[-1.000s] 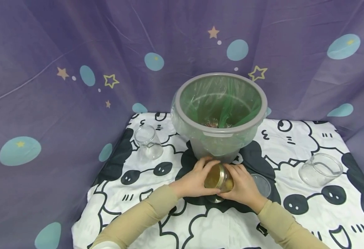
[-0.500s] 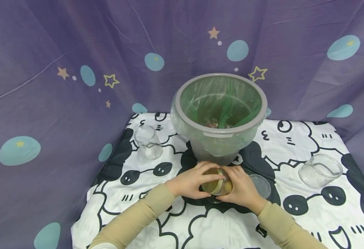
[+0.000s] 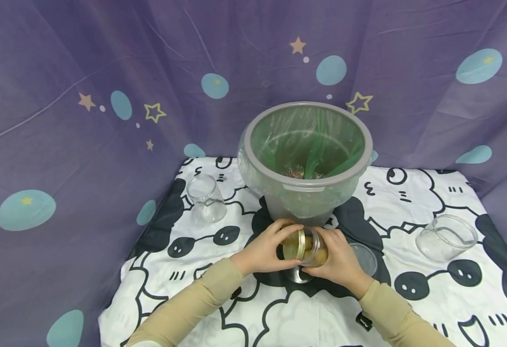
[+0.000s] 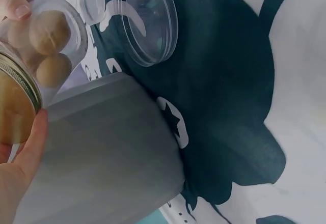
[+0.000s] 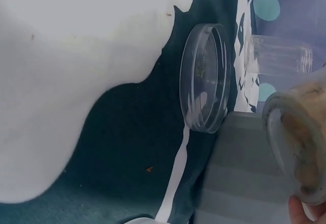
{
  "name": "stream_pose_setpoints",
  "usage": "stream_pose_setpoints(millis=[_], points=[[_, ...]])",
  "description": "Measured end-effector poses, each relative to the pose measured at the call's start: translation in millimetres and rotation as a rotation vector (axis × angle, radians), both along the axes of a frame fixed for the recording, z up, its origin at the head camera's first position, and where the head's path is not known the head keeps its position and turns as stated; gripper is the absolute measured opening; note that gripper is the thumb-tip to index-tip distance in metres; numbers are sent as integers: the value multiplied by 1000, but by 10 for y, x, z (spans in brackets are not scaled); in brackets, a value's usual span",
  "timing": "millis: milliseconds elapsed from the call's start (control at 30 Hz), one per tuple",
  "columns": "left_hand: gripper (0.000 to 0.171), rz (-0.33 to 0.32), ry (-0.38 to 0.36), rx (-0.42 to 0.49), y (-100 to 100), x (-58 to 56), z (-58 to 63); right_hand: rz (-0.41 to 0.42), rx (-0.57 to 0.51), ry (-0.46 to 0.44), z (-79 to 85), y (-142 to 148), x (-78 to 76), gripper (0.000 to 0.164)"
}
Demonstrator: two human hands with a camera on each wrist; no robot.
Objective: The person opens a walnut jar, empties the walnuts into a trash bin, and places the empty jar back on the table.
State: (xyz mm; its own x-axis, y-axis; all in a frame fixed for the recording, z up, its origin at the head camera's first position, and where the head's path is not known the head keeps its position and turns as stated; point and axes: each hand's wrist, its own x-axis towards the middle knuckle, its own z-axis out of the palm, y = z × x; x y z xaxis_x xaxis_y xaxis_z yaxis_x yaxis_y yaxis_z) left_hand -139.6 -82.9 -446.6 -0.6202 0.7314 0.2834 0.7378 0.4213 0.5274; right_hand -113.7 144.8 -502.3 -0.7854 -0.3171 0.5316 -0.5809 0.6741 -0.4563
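A clear jar [image 3: 319, 253] with round brown balls inside lies tilted between both hands, low in front of a bin. My right hand [image 3: 339, 255] grips its body from the right. My left hand [image 3: 265, 248] holds the gold-rimmed jar lid [image 3: 300, 244] at the left end, thumb below and fingers above. In the left wrist view, the balls [image 4: 50, 33] show through the wall, and fingers pinch the lid's edge. Whether the lid is loose from the jar, I cannot tell. A shiny metallic round thing [image 3: 299, 275] lies under the hands, partly hidden.
Close behind stands a grey bin [image 3: 307, 182] lined with a clear green bag. A flat clear lid [image 3: 365, 260] lies right of my right hand. One clear jar [image 3: 207, 200] stands at left, another [image 3: 446, 237] at right. A sheep-print cloth [image 3: 275, 308] covers the table.
The left fingers have shifted round the lid's edge and back. The lid's gold rim now faces more sideways, and more of the jar shows between the hands. The right hand keeps its grip.
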Motion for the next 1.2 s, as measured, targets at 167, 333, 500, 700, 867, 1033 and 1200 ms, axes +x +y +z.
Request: stream_pose_setpoints(millis=[167, 333, 500, 700, 867, 1033, 1200], points=[[71, 0, -124, 106, -30, 12, -22, 19, -89, -60, -7, 20, -13, 95], [70, 44, -217, 117, -108, 13, -50, 33, -141, -96, -9, 61, -13, 94], [68, 91, -314, 161, -239, -6, -83, 23, -155, -115, -4, 127, 20, 96], [67, 183, -405, 239, -404, -56, -163, -2, -166, -126, 4, 228, 61, 100], [67, 229, -446, 281, -486, -99, -261, -13, -188, -156, 40, 316, 87, 100], [65, 188, -398, 265, -554, -123, -409, -9, -210, -167, 93, 401, 94, 100], [65, 221, -446, 230, -587, -143, -513, -16, -204, -161, 144, 451, 110, 101]])
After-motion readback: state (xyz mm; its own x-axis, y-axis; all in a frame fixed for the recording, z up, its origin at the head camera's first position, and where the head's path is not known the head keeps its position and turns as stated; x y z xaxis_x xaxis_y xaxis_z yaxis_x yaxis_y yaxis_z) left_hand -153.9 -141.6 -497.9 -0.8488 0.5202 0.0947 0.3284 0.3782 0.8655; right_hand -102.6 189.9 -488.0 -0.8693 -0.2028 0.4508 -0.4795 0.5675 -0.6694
